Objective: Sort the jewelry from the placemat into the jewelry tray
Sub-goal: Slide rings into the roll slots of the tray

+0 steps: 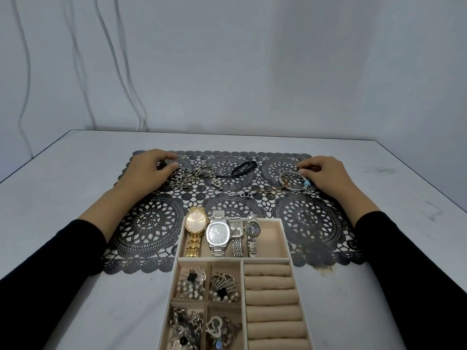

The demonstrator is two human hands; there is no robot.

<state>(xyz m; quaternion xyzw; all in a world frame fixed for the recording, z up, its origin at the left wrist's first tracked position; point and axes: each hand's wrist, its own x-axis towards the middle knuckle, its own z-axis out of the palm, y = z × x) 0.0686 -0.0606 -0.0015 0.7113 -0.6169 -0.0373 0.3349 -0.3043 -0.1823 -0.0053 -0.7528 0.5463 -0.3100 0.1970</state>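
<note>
Bench carries the placemat; the tray sits on the mat's near edge and runs toward the camera.

Tray is mostly loaded: four watches in the far slot, starting with the gold watch, and earrings and pendants in the four small cells. The ring rolls hold a few thin rings.

Unsorted jewelry lies along the mat's far strip:
- chain pile, far left
- black band, centre
- thin bracelet, just beside the bangle
- bangle, far right, with beaded bits tangled at it
- heart pendant, near the chain pile

Left grip: fingers curled, pinching the left end of the chain pile.
Right grip: fingertips curled, pinching the bangle at its far rim, as far as I can see.

Handling, my read:
- Chain pile: light and limp, and likely to snag on itself and on the mat's cutouts. Lift straight up from one end and let it hang before moving it.
- Bangle: a stiff hoop, so a rim pinch is fine. Expect the beaded strand to come along with it.
- Thin bracelet: delicate. Take it at the clasp end and don't drag it across the lace.
- Black band: soft loop, easy to pinch anywhere.
- Heart pendant: small, flat and slick. Needs a fingertip pinch on the edge.
</note>
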